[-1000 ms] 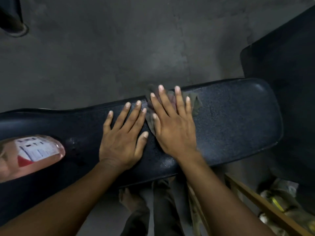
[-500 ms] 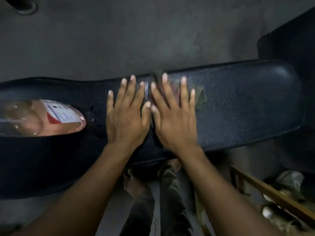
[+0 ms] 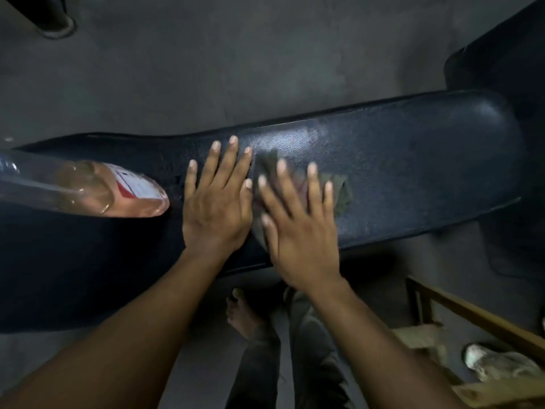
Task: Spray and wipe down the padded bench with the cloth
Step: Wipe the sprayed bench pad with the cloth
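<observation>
Black padded bench (image 3: 413,160) carries a spray bottle (image 3: 97,190) beside the flat left hand (image 3: 216,208); flat right hand (image 3: 298,228) presses the cloth (image 3: 342,193).

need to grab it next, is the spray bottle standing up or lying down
Lying down: the bottle rests on its side on the bench, left of the left hand.

Dim grey concrete floor (image 3: 206,69); wooden frame (image 3: 472,314).

Two hands (image 3: 216,208), one cloth (image 3: 342,193), one bench (image 3: 413,172), one bottle (image 3: 88,190).
</observation>
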